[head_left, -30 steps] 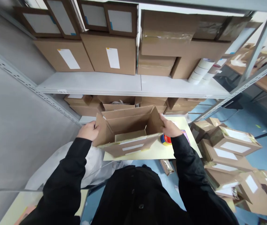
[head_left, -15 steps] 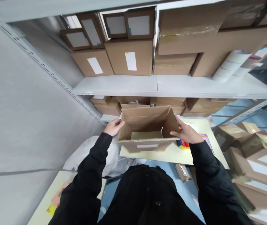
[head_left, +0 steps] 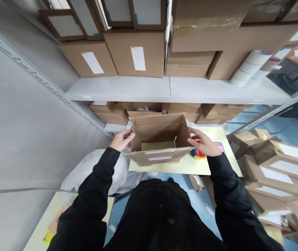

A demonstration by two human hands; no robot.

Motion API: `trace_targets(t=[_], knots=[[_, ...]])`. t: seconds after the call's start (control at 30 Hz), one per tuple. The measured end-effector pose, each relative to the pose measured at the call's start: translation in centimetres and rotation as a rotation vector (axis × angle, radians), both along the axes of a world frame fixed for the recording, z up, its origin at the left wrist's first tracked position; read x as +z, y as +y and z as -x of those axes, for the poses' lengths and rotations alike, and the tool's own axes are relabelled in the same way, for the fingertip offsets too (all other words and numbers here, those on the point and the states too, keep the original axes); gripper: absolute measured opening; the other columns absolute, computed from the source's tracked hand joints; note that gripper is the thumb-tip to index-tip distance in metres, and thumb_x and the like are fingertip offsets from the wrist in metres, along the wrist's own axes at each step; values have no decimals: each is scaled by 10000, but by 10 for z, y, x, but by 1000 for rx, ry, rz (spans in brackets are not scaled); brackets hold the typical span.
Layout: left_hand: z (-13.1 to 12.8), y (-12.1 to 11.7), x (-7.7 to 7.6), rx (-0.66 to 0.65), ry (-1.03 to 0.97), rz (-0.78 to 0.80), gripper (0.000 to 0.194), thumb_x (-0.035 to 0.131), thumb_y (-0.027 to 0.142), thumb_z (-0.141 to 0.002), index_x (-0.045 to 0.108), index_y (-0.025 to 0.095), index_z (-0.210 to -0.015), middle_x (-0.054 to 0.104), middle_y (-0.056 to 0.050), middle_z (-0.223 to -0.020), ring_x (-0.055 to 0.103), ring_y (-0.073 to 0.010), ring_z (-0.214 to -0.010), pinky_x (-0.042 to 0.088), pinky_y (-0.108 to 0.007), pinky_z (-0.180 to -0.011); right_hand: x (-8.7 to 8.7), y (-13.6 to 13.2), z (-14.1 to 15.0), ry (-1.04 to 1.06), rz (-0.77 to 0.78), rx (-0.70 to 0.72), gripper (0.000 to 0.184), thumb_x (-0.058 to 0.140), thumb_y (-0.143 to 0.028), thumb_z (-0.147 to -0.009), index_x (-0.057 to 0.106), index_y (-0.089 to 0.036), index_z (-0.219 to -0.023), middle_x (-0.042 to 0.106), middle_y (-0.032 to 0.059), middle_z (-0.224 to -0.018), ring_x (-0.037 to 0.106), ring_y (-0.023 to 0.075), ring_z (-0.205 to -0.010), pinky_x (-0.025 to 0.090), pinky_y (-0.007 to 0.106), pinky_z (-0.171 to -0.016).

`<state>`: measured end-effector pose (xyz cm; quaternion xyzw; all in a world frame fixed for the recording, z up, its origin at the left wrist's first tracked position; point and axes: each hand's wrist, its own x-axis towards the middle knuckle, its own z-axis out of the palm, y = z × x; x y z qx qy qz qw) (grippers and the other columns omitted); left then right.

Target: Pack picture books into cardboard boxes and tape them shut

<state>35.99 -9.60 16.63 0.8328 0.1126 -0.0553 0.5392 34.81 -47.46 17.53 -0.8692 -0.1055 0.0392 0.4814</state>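
Note:
An open-topped cardboard box (head_left: 146,158) stands upright on a pale yellow table, with a white label on its near side. Its upper edges stick up, and a lighter panel shows low inside. My left hand (head_left: 123,140) grips the box's left edge, thumb toward the near corner. At the right side, my right hand (head_left: 203,142) holds the box's edge with fingertips and thumb, the thumb at the near corner. Beside the box, partly under my right hand, sit tape rolls (head_left: 198,154) in red, blue and yellow.
A white shelf (head_left: 117,89) with cartons and white rolls (head_left: 251,68) rises ahead. Stacked boxes (head_left: 282,167) stand at the right. A white bag (head_left: 86,170) bulges at left beside the grey wall. A phone-like purple screen (head_left: 220,147) lies on the table (head_left: 217,167).
The view has shifted, so the shelf sits higher and everything lies further left. The near top edge of the box looks changed, with a pale strip along it. Both hands stay at its sides.

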Motion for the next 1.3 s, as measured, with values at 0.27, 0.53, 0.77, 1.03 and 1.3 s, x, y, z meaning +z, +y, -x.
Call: trace_targets(t=[0.27,0.53,0.77,1.03,1.3], knots=[[-7,2,-16,-84,-80,-82,671,648,610,-634,587,139,-1108,614,-98,-993,592,-151,-724,542,-264,-519,3,4,1,1,-2,28,618,575,-394,-802,417,-226,-1376,550,117,-1220,620,186,-863,553,388,-782],[-4,8,-25,-240,-147,-202,672,522,661,-717,622,152,-1144,623,-113,-1086,607,-183,-833,548,-307,-710,-2,0,2,17,-6,30,648,564,-485,-811,407,-223,-1383,550,122,-1248,619,212,-935,517,423,-851],[15,22,-16,-322,-180,-7,801,321,790,-742,667,162,-1097,580,-152,-1254,579,-283,-1080,477,-412,-912,-1,-5,7,39,-37,169,671,276,-666,-875,511,-209,-1307,536,127,-1327,542,269,-1169,430,466,-979],[23,36,-20,-666,-280,-134,1059,377,925,-521,591,181,-1244,374,-184,-1451,310,-360,-1355,170,-479,-1121,-3,-6,7,52,150,454,842,635,-639,-698,426,-195,-1383,310,151,-1497,276,311,-1386,243,508,-1112],[27,36,-29,-686,-277,-301,789,589,662,-694,480,228,-1344,291,-124,-1506,253,-307,-1391,179,-479,-1124,-39,-12,7,-210,105,17,744,748,-598,-585,562,-228,-1204,325,150,-1442,296,335,-1364,302,503,-1089]])
